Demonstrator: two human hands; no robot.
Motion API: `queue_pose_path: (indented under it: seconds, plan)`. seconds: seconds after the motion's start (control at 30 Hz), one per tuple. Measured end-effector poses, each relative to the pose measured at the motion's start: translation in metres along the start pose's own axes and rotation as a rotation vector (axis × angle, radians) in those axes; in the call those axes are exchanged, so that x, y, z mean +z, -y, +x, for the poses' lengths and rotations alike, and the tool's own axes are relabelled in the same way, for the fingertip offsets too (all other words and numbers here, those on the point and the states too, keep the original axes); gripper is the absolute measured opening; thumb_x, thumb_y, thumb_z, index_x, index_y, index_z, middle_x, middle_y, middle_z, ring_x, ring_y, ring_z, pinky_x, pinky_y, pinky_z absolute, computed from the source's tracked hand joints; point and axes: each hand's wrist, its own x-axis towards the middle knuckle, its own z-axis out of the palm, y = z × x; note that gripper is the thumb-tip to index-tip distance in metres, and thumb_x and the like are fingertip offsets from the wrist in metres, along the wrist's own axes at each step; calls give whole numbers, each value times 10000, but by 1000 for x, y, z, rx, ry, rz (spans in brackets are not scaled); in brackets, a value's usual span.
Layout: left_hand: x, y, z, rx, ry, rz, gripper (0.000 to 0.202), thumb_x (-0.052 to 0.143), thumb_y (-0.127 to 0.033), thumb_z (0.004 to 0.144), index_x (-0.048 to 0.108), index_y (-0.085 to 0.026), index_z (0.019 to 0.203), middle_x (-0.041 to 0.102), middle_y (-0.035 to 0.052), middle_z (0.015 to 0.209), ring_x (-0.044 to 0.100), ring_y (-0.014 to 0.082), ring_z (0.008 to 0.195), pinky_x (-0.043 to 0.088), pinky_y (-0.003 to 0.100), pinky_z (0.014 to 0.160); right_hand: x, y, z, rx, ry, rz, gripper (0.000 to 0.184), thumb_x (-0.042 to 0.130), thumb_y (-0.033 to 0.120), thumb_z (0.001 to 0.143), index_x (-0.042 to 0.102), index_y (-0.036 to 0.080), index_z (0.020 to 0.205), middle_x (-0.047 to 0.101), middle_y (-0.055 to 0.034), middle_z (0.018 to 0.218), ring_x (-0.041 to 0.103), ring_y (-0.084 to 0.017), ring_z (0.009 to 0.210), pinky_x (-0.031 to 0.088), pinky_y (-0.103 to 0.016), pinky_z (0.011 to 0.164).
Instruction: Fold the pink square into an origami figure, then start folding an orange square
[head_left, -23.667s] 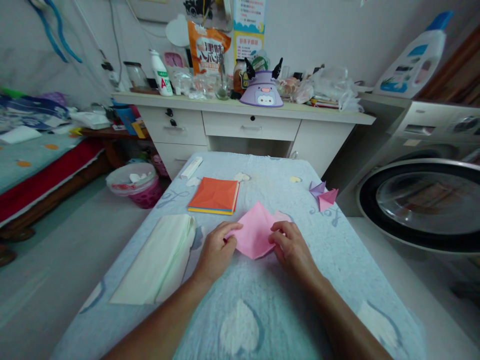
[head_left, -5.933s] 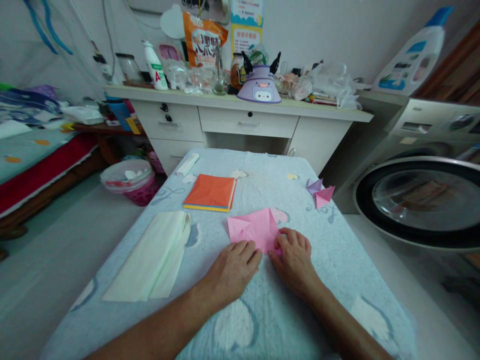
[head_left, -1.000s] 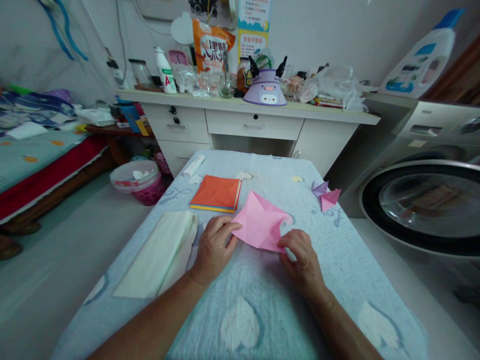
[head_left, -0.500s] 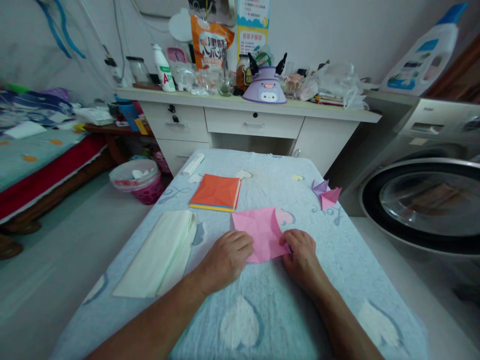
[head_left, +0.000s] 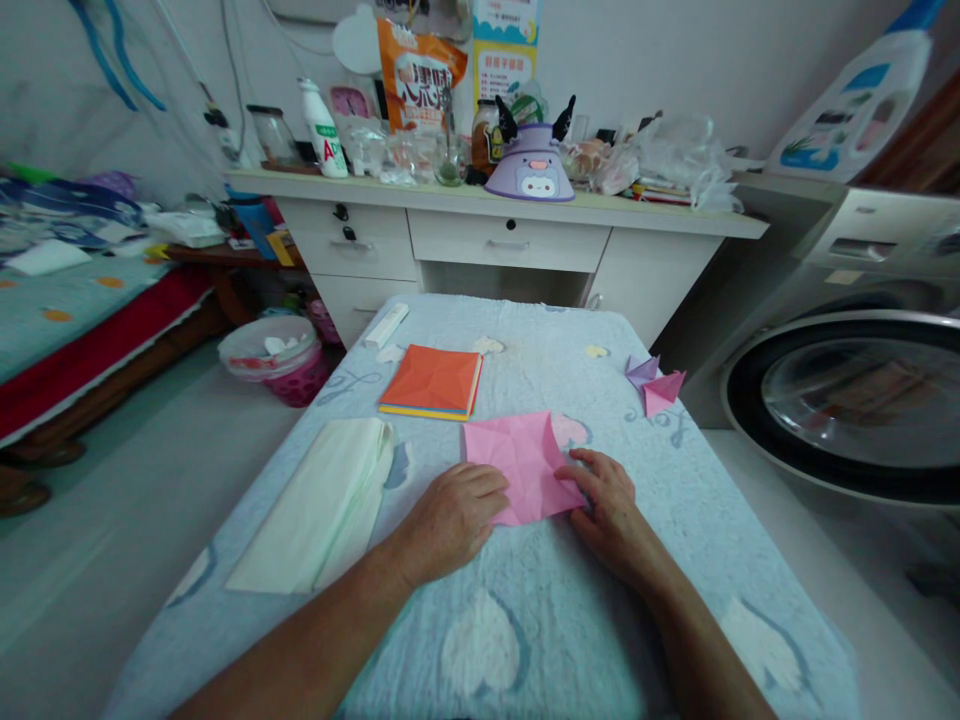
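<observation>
A folded pale cloth (head_left: 315,515) lies at the left of the blue-covered table (head_left: 720,520). Beside it, the person's left hand (head_left: 450,515) rests palm down with its fingers loosely bent, the tips pressing the near left edge of a creased pink paper sheet (head_left: 517,462). The sheet lies flat between both hands. The right hand (head_left: 611,505), with its fingers stretched flat, pins the sheet's near right corner. Neither hand grips it. Farther back sit a stack of coloured paper (head_left: 431,382) and, at right, two small folded paper shapes (head_left: 654,382).

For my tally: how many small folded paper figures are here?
2: a small purple folded-paper figure and a small pink folded-paper figure, together, at the right edge of the blue-covered table.
</observation>
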Motion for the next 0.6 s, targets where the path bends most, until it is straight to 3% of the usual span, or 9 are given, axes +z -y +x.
queue_pose_path:
  seconds: [0.33, 0.6]
  plan:
    - [2, 1, -1, -22, 4, -34, 270, 533, -44, 740, 613, -178, 960, 686, 72, 1006, 618, 221, 1020, 473, 396, 921, -10, 3, -3, -35, 11, 9, 391, 568, 86, 656, 647, 232, 1010, 506, -105, 1267, 418, -306, 1219, 336, -540, 993]
    - [0, 0, -1, -17, -17, -50, 237, 518, -49, 726, 588, -186, 907, 666, 68, 936, 609, 221, 967, 458, 388, 888, -6, 2, -1, -111, 4, -1, 279, 589, 66, 723, 696, 248, 906, 457, -94, 1331, 357, -325, 1276, 335, -569, 1002]
